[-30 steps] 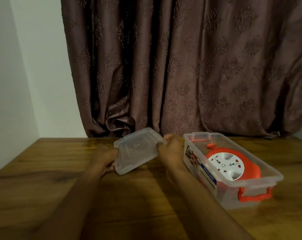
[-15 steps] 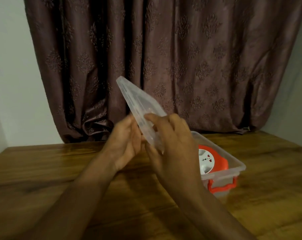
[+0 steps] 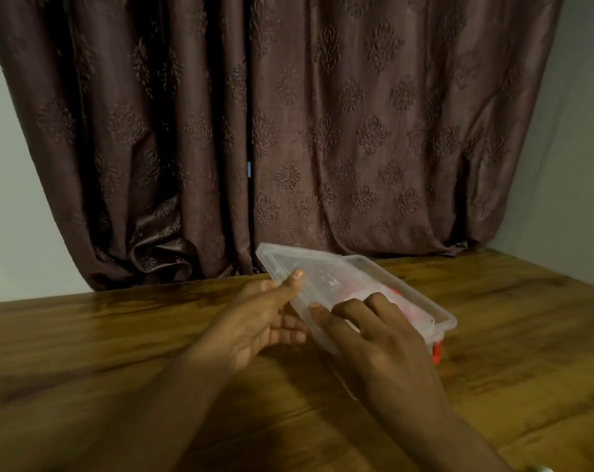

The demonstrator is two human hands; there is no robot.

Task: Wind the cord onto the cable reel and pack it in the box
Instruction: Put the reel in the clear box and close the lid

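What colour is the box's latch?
Orange-red; the latch shows at the box's near end in the head view.

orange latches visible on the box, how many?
1: an orange latch at the box's near right end, below the rim. The lid and right hand may hide another.
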